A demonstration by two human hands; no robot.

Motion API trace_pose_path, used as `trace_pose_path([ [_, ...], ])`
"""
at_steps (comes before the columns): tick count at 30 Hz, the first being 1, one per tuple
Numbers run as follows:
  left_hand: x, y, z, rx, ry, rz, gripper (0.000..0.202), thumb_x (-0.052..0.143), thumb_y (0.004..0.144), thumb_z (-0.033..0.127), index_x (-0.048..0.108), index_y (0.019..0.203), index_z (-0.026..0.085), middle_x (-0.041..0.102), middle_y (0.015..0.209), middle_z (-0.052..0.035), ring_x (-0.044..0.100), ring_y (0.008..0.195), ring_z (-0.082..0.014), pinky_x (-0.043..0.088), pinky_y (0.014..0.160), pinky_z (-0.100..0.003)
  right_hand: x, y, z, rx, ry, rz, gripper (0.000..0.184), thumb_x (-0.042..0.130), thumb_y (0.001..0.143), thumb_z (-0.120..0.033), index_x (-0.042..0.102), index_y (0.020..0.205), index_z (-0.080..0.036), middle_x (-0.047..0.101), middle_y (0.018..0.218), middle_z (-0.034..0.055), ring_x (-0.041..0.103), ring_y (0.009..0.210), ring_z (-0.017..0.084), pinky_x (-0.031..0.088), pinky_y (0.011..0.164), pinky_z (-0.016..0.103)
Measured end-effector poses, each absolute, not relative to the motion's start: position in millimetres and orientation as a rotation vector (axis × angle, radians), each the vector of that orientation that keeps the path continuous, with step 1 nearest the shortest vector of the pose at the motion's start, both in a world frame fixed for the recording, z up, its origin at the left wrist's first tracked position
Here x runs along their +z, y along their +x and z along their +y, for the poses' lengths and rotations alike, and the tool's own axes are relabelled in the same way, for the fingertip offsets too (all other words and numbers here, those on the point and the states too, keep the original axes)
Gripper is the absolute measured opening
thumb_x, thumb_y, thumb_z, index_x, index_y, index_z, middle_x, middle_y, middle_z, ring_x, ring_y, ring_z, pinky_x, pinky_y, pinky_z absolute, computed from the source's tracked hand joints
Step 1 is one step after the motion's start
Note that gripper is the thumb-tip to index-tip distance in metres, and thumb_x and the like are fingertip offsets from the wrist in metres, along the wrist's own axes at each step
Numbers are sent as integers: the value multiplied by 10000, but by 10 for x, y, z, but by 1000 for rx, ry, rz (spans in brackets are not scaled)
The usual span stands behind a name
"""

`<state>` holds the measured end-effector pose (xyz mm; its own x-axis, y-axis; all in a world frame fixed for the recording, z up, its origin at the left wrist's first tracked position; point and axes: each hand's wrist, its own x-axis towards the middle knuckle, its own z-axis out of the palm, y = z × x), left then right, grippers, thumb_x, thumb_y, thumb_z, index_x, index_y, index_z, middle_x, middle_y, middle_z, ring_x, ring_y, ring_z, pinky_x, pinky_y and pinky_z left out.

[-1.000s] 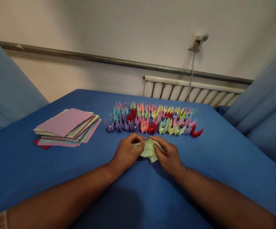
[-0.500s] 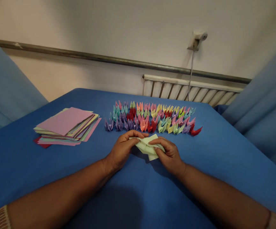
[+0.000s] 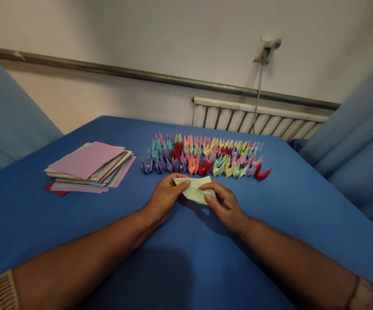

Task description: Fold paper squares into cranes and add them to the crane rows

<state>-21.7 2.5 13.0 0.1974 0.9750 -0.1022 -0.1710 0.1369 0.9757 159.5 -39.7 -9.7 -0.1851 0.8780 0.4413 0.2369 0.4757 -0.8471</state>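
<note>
A pale green sheet of folded paper (image 3: 195, 192) is held between my two hands just above the blue cloth. My left hand (image 3: 166, 194) pinches its left end, thumb on top and fingers behind. At the right end, my right hand (image 3: 227, 206) has its index finger on the paper's face and its thumb at the lower edge. Some of the right fingers are hidden. Just beyond the hands stand several rows of folded paper cranes (image 3: 194, 164) in many colours.
To the left lies a stack of coloured paper sheets (image 3: 87, 161), pink on top. A blue cloth (image 3: 186, 275) covers the table. Behind it are a wall rail (image 3: 134, 74), a radiator (image 3: 257, 113) and a plugged-in cord (image 3: 259, 86). Blue curtains (image 3: 8, 112) hang at both sides.
The green paper has gone from an opened shape with a flap pointing down to a flatter, more compact form. Both hands remain on it, and the view has shifted slightly.
</note>
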Motion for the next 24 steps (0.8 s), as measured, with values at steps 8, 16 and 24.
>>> trace_pose_path([
  [8,160,-202,-10,1033,1210,1065,253,741,710,337,606,823,155,607,665,26,537,567,-106,428,547,-220,-123,1547,-291,1182,-910,-1239,382,673,815,-440,550,1109,-228,503,627,-66,477,537,107,383,521,229],
  [16,167,-186,-43,1008,1333,1081,230,715,725,342,605,824,166,617,684,29,553,570,-112,451,540,-221,-215,1542,-240,1345,-1040,-1274,373,760,677,-511,570,682,-189,584,613,-28,492,532,106,399,517,240],
  [24,145,-188,-65,935,1458,1035,232,717,726,366,633,823,173,632,713,14,569,598,-127,459,554,-231,-172,1543,-248,1308,-1051,-1401,345,711,731,-507,613,669,-182,579,621,-22,485,560,104,397,554,241],
])
